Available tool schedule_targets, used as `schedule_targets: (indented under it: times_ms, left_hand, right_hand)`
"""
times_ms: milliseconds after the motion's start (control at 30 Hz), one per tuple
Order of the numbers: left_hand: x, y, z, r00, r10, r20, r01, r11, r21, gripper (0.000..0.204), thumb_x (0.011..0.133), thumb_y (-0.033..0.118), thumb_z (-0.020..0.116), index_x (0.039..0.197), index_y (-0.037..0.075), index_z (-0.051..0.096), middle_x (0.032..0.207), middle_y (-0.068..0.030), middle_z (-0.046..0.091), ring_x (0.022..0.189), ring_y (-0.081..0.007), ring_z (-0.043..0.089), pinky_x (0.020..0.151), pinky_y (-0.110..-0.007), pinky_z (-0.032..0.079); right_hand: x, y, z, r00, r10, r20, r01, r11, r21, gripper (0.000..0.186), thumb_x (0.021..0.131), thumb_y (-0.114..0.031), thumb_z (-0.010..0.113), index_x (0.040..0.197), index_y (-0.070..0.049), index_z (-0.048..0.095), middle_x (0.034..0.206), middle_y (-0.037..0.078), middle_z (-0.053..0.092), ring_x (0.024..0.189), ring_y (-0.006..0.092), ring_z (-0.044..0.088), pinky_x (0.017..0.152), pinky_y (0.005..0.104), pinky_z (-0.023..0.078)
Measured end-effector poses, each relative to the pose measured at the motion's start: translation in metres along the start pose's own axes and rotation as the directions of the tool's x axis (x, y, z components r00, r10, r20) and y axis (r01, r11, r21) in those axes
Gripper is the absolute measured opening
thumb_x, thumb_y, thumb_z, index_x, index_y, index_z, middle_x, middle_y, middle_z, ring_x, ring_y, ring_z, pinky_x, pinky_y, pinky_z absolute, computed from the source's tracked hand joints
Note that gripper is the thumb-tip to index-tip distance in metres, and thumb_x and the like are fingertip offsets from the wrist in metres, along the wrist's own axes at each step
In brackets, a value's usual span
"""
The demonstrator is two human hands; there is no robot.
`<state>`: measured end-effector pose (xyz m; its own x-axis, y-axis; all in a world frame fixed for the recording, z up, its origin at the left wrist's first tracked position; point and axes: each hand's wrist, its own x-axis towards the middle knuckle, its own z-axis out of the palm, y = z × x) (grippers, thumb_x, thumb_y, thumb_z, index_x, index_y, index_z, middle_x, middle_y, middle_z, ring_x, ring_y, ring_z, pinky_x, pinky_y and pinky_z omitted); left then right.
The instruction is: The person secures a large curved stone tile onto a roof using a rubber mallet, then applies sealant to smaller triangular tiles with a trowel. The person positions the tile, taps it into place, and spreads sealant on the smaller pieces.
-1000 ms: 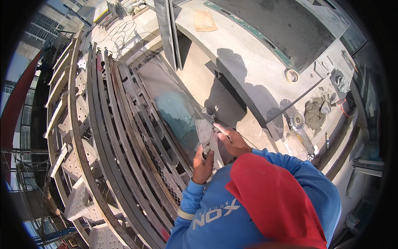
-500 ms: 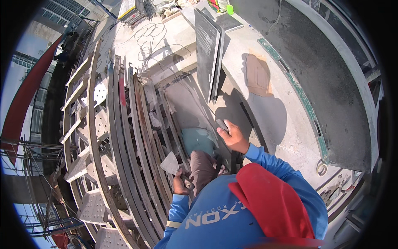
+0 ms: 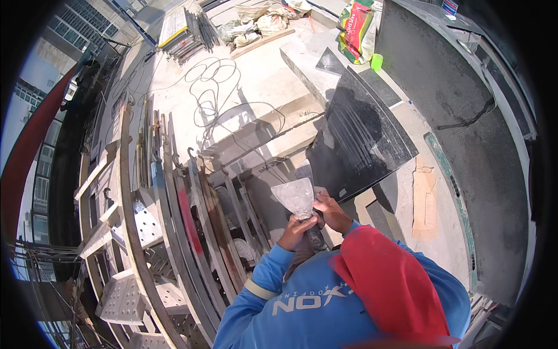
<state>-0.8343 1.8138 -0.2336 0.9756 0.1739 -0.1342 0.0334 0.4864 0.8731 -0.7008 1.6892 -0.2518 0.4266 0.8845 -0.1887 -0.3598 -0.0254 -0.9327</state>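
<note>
My left hand (image 3: 296, 231) grips a putty knife (image 3: 293, 195) by its handle, its wide, pale, dusty blade pointing up. Beside it, my right hand (image 3: 331, 212) is closed on a second tool (image 3: 304, 170), whose greyish blade shows behind the putty knife; its handle is mostly hidden. The two hands are close together, low in the middle of the view. Just beyond them a dark stone slab (image 3: 372, 142), streaked with pale dust, leans over a ledge.
Metal scaffold frames and perforated planks (image 3: 128, 302) run along the left. Coiled cable (image 3: 215, 81), sacks (image 3: 270, 23) and stacked ladders (image 3: 177, 35) lie ahead. A colourful bag (image 3: 354, 32), cardboard (image 3: 424, 203), a green strip (image 3: 450, 198) and a long dark stone top (image 3: 476, 186) are on the right.
My left hand has risen and moved right with the putty knife, meeting my right hand again after they were apart. The view has swung toward the cable and sacks.
</note>
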Motion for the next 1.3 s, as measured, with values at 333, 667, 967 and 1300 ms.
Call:
schedule_targets:
  times_ms: [333, 667, 967, 1300]
  left_hand:
    - [0.278, 0.251, -0.194, 0.995, 0.021, -0.101, -0.018, 0.999, 0.028, 0.020, 0.098, 0.019, 0.067, 0.104, 0.000, 0.068, 0.109, -0.0134, 0.067, 0.086, -0.0221, 0.068, 0.065, -0.036, 0.060]
    - [0.528, 0.390, -0.549, 0.800, 0.039, -0.599, 0.595, -0.177, 0.784, 0.047, 0.078, 0.043, 0.082, 0.099, 0.001, 0.076, 0.095, -0.0204, 0.075, 0.091, -0.0370, 0.072, 0.086, -0.045, 0.056]
    - [0.593, 0.348, -0.592, 0.667, -0.338, -0.665, 0.709, 0.013, 0.705, 0.047, 0.081, 0.043, 0.079, 0.102, 0.002, 0.074, 0.094, -0.0175, 0.073, 0.089, -0.0324, 0.070, 0.082, -0.046, 0.055]
    - [0.833, 0.479, -0.742, 0.858, -0.108, -0.503, 0.509, 0.032, 0.860, 0.042, 0.085, 0.039, 0.076, 0.097, 0.000, 0.071, 0.081, -0.0142, 0.071, 0.074, -0.0269, 0.068, 0.067, -0.047, 0.056]
  right_hand:
    - [0.276, -0.133, -0.076, 0.891, -0.096, -0.445, 0.005, 0.979, -0.202, 0.050, 0.106, -0.030, 0.052, 0.138, 0.008, 0.056, 0.108, 0.013, 0.066, 0.095, 0.0183, 0.064, 0.081, 0.0322, 0.051]
    - [0.592, -0.276, -0.157, 0.927, -0.166, -0.337, -0.077, 0.794, -0.604, 0.054, 0.097, -0.034, 0.068, 0.131, 0.007, 0.061, 0.106, 0.021, 0.068, 0.091, 0.0291, 0.069, 0.080, 0.0399, 0.055]
    - [0.656, -0.465, -0.253, 0.772, -0.151, -0.618, -0.514, 0.423, -0.746, 0.048, 0.092, -0.036, 0.067, 0.127, -0.003, 0.061, 0.113, 0.021, 0.065, 0.102, 0.0398, 0.068, 0.088, 0.0508, 0.054]
    - [0.900, -0.519, -0.294, 0.711, -0.186, -0.678, -0.540, 0.473, -0.696, 0.040, 0.092, -0.032, 0.067, 0.120, -0.004, 0.063, 0.111, 0.023, 0.066, 0.101, 0.0403, 0.068, 0.088, 0.0498, 0.055]
